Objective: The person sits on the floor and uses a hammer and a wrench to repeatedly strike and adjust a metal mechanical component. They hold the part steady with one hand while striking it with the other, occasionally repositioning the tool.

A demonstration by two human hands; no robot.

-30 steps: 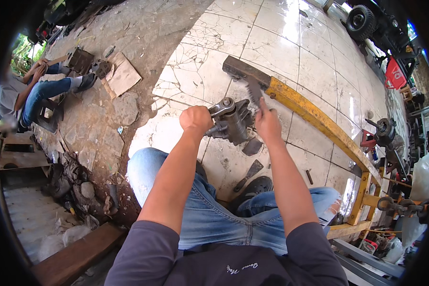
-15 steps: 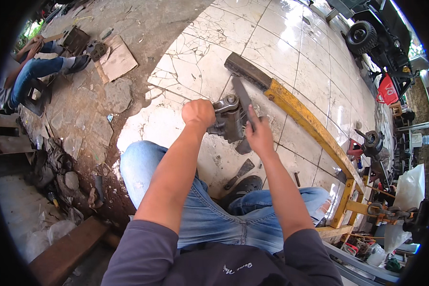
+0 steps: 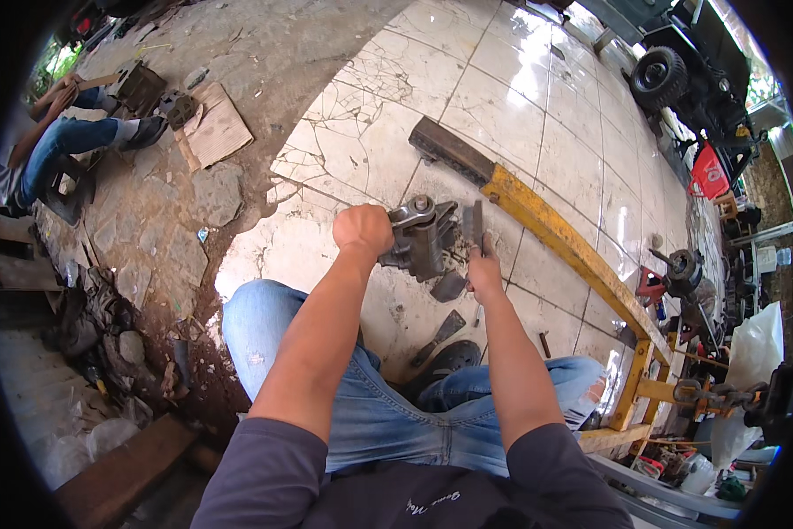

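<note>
My left hand [image 3: 363, 231] is closed in a fist around the arm of a grey cast-metal part [image 3: 421, 251], which rests on the tiles in front of me. A round bolted end tops the part. To its right, my right hand [image 3: 484, 271] grips a flat dark metal file [image 3: 473, 219], its blade pointing away from me. The file looks apart from the part's side. Just below the part lies a dark flat blade [image 3: 449, 286]. A scraper [image 3: 440, 339] lies on the tiles nearer my shoe.
A yellow metal frame [image 3: 555, 220] with a dark end bar crosses the tiles at right, a chain [image 3: 722, 394] beside its base. At far left a person [image 3: 57, 145] sits by metal blocks and cardboard [image 3: 218, 128]. A vehicle wheel [image 3: 658, 75] stands far right.
My right hand has drawn the file back toward me and slightly right, away from the part's top. My left hand keeps its hold on the part.
</note>
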